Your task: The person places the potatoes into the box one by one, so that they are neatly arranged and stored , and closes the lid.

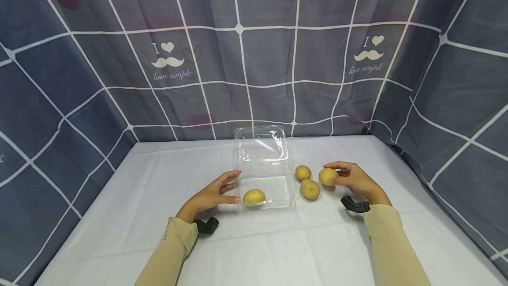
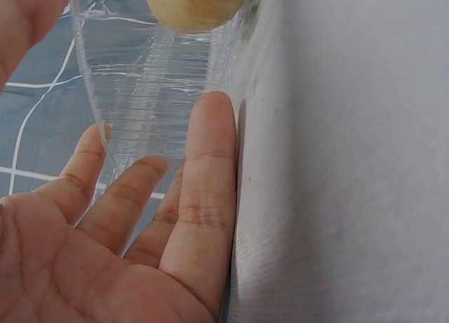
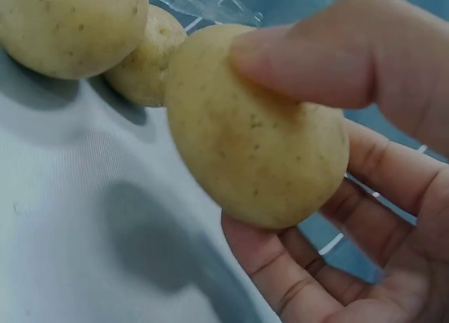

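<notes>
A clear plastic clamshell box (image 1: 274, 189) stands with its lid (image 1: 262, 147) raised at the back. One yellow potato (image 1: 254, 196) lies in its front left part. My left hand (image 1: 220, 192) is at the box's left wall, fingers spread and only slightly bent, fingertips right at the plastic. To the right of the box, my right hand (image 1: 355, 181) pinches a potato (image 3: 256, 137) between thumb and fingers, and a shadow falls on the cloth below it. Two more potatoes, a smaller one (image 1: 303, 172) and a larger one (image 1: 310, 189), lie between that hand and the box.
White cloth (image 1: 254, 246) covers the table. A dark grey curtain (image 1: 214, 56) with white grid lines hangs behind the table and along both sides. Each wrist wears a black camera mount, such as the right one (image 1: 356, 205).
</notes>
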`<state>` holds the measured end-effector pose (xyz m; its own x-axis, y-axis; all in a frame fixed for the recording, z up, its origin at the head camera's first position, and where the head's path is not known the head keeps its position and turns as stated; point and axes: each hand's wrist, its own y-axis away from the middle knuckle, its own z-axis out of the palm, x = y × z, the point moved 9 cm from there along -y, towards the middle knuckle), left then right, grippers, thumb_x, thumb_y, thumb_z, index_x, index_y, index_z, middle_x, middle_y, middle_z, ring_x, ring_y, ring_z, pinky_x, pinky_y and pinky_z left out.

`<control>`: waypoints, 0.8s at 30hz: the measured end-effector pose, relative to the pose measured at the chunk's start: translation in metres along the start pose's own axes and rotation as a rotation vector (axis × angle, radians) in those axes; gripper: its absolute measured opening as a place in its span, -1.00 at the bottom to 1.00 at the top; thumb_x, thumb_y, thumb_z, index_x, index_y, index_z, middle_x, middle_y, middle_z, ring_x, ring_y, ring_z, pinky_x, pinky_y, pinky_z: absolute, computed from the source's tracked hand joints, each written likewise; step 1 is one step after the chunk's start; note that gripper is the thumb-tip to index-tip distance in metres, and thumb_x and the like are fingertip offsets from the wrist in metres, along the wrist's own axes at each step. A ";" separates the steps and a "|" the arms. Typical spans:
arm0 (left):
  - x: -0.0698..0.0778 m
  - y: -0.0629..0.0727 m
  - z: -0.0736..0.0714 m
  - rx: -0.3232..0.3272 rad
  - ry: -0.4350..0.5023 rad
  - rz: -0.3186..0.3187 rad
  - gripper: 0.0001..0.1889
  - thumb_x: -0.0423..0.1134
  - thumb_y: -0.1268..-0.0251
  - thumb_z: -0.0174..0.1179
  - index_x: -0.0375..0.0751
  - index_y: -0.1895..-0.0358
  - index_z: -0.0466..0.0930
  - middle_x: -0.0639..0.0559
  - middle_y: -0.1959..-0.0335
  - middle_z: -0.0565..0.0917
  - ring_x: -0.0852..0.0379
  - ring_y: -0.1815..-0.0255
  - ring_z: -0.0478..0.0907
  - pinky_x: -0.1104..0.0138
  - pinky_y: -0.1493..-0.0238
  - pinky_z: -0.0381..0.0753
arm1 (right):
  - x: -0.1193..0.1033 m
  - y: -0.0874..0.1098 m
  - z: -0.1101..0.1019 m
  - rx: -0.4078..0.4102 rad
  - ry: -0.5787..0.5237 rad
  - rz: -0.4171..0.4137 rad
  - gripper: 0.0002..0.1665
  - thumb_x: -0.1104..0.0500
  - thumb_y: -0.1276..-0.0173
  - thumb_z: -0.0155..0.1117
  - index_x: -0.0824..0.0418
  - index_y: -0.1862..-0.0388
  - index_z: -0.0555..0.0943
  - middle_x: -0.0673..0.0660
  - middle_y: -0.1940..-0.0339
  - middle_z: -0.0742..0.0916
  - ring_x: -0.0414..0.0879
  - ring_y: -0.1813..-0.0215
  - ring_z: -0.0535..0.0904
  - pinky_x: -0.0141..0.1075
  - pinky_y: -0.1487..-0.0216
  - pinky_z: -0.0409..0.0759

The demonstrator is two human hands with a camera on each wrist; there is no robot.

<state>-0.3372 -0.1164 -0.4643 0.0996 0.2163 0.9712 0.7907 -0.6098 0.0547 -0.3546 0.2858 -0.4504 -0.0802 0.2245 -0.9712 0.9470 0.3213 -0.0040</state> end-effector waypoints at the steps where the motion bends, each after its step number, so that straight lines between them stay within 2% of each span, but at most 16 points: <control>1: 0.000 0.000 0.000 0.000 0.000 -0.001 0.00 -0.31 -0.40 0.49 -0.33 -0.73 0.02 -0.29 -0.77 0.05 -0.40 -0.71 0.12 -0.23 -0.59 0.28 | -0.002 0.000 0.000 0.005 0.009 -0.013 -0.34 0.41 -0.36 0.45 0.60 -0.40 0.51 -0.10 -0.09 0.74 -0.12 0.03 0.63 -0.37 0.02 0.64; 5: 0.000 0.000 0.000 0.001 -0.003 0.003 -0.02 -0.32 -0.41 0.49 -0.33 -0.73 0.03 -0.31 -0.76 0.06 -0.41 -0.71 0.12 -0.23 -0.59 0.29 | -0.009 -0.002 0.000 0.036 0.055 -0.054 -0.35 0.39 -0.38 0.45 0.59 -0.40 0.51 -0.19 -0.07 0.75 -0.17 -0.02 0.61 -0.38 0.03 0.63; 12: 0.000 0.000 0.000 0.003 -0.001 0.012 -0.02 -0.33 -0.42 0.47 -0.36 -0.73 0.01 -0.34 -0.75 0.06 -0.43 -0.70 0.14 -0.24 -0.58 0.31 | -0.020 -0.003 0.002 0.077 0.104 -0.120 -0.36 0.37 -0.40 0.47 0.59 -0.39 0.52 -0.24 -0.10 0.75 -0.22 -0.17 0.56 -0.43 -0.14 0.54; 24: 0.000 0.000 0.000 0.000 -0.011 0.007 -0.02 -0.29 -0.42 0.49 -0.31 -0.73 0.03 -0.33 -0.76 0.06 -0.42 -0.70 0.14 -0.22 -0.57 0.32 | -0.035 -0.006 0.005 0.160 0.092 -0.189 -0.49 0.40 -0.43 0.46 0.54 -0.30 0.58 -0.27 -0.02 0.76 -0.30 -0.14 0.60 -0.43 -0.18 0.52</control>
<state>-0.3371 -0.1167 -0.4644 0.1121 0.2207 0.9689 0.7902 -0.6110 0.0477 -0.3558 0.2716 -0.4178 -0.2813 0.2592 -0.9240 0.9491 0.2175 -0.2279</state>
